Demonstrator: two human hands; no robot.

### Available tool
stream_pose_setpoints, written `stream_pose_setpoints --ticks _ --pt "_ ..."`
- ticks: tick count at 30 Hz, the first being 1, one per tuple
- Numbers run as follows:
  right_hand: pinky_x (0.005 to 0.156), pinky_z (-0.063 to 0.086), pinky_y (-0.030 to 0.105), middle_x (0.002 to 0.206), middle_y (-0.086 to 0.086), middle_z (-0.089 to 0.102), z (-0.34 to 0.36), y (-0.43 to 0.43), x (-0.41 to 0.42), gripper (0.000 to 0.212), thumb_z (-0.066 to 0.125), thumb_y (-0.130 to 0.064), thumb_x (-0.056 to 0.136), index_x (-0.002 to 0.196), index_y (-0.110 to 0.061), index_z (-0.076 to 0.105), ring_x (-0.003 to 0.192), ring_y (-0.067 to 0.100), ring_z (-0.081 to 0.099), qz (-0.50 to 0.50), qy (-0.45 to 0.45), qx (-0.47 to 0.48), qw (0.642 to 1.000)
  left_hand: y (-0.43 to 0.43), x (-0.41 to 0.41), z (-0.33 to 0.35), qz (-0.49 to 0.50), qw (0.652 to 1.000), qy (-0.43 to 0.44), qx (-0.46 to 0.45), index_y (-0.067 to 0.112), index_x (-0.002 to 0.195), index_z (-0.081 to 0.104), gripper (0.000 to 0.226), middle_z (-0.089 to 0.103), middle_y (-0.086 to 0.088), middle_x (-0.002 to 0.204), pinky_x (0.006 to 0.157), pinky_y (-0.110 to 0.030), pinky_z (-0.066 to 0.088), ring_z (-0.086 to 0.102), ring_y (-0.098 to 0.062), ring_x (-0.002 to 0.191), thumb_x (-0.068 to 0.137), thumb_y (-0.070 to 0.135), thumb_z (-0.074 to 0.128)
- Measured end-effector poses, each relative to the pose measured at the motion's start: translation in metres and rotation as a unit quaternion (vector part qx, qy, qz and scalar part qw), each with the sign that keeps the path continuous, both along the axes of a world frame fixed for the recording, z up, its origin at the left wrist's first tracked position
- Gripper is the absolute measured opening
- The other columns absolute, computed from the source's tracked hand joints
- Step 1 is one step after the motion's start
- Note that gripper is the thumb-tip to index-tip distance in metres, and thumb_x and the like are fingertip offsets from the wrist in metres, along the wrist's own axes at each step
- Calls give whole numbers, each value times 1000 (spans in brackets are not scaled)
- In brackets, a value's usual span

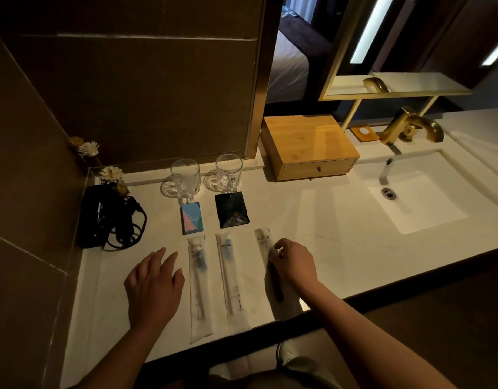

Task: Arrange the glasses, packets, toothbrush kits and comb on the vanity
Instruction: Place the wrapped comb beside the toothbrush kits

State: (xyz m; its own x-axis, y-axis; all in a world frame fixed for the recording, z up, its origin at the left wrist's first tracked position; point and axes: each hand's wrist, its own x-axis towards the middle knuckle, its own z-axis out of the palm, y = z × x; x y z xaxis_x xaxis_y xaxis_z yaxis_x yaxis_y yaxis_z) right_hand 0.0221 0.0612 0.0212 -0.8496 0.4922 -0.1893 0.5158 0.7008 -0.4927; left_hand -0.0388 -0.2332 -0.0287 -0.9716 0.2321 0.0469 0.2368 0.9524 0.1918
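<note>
Pinching the comb sleeve (266, 248) lower centre of frame with right hand (292, 265); left hand (153, 284) resting flat, released. Risking nudging the neighbouring toothbrush kit (231, 279) askew, judging by closeness.

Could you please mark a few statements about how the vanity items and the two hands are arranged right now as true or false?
1. Two glasses, the left glass and the right glass, stand upright side by side near the wall. True.
2. The black packet lies to the left of the blue packet. False: it lies to the right of it.
3. The right hand touches the rightmost sleeve. True.
4. The left hand has a toothbrush kit in its grip. False: it is open and flat, holding nothing, beside the left toothbrush kit.
5. The wooden box has its drawer pulled open. False: the drawer is closed.
</note>
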Motion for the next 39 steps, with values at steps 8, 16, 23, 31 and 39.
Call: stream_pose_setpoints --ticks 8,16,23,31,39 --pt "54 47 30 96 6 75 1 -10 -1 19 58 -37 92 102 -22 65 78 26 67 11 2 -10 1000 -1 -1 -2 2 1000 -5 -4 20 132 64 55 59 -9 143 101 -52 40 50 -31 132 89 43 38" --pt "70 57 39 102 6 74 -1 -11 2 25 59 -35 91 111 -21 64 87 27 68 11 6 8 1000 -1 -1 -3 2 1000 -5 1 21 132 64 54 59 -8 144 102 -52 40 50 -31 133 89 42 41" --pt "67 56 36 99 5 74 -1 -15 2 22 55 -35 96 107 -20 66 84 26 68 9 8 -9 1000 -1 0 0 2 1000 -4 -2 20 133 64 56 59 -9 144 102 -52 41 51 -31 133 90 44 37" --pt "64 51 31 95 5 74 -2 -15 3 21 54 -33 97 106 -19 66 80 23 67 16 18 -22 999 0 0 0 6 1000 -10 1 21 132 64 60 59 -8 144 102 -52 41 51 -31 132 90 46 30" --pt "67 53 32 96 4 75 -6 -16 1 20 53 -31 96 107 -19 66 81 23 68 14 11 -20 1000 1 -1 0 9 1000 -11 4 21 133 64 54 59 -8 144 103 -52 40 50 -31 133 89 42 40"
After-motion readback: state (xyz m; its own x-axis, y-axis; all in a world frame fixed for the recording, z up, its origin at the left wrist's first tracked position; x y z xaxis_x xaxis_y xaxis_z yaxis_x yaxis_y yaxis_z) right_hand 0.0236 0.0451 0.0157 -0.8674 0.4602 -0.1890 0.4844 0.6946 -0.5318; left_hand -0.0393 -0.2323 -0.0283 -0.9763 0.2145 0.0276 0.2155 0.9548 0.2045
